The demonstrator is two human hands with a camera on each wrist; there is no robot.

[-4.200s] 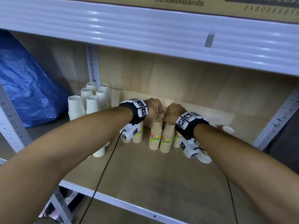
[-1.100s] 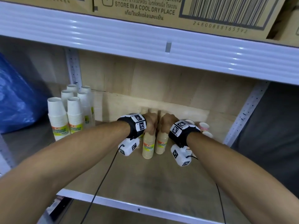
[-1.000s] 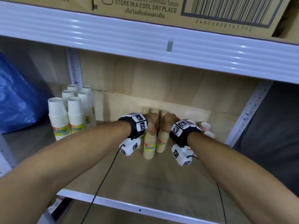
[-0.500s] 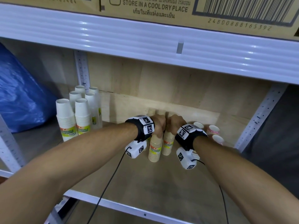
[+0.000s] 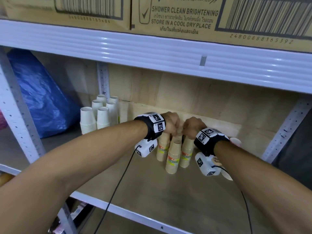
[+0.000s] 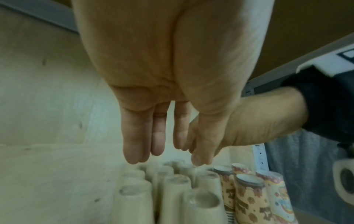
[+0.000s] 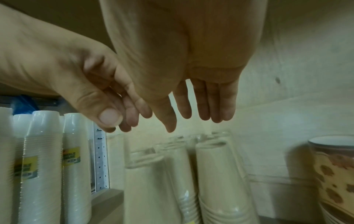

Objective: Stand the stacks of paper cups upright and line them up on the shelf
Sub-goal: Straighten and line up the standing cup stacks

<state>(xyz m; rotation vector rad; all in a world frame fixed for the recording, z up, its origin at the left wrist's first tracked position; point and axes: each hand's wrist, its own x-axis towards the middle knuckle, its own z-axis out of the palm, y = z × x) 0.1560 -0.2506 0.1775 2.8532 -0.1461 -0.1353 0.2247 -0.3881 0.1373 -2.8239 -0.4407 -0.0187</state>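
Several tan paper-cup stacks point(image 5: 173, 154) stand upright, bottoms up, mid-shelf near the back wall. My left hand point(image 5: 170, 125) and right hand point(image 5: 191, 128) hover side by side just above their tops. In the left wrist view the left hand point(image 6: 168, 151) hangs with straight fingers over the tan stacks point(image 6: 166, 189), holding nothing. In the right wrist view the right hand point(image 7: 193, 121) is likewise straight-fingered and empty above the tan stacks point(image 7: 216, 174). White cup stacks point(image 5: 94, 117) stand upright in a cluster on the left.
Patterned cup stacks point(image 6: 249, 197) stand right of the tan ones, mostly hidden behind my right wrist in the head view. A blue plastic bag point(image 5: 38, 98) fills the far left. Cardboard boxes point(image 5: 177, 16) sit on the shelf above. The wooden shelf point(image 5: 160, 196) is bare in front.
Both hands stay together over the tan stacks. The head view has tilted up and shows more of the boxes above. A third tan stack now shows in front between the wrists.
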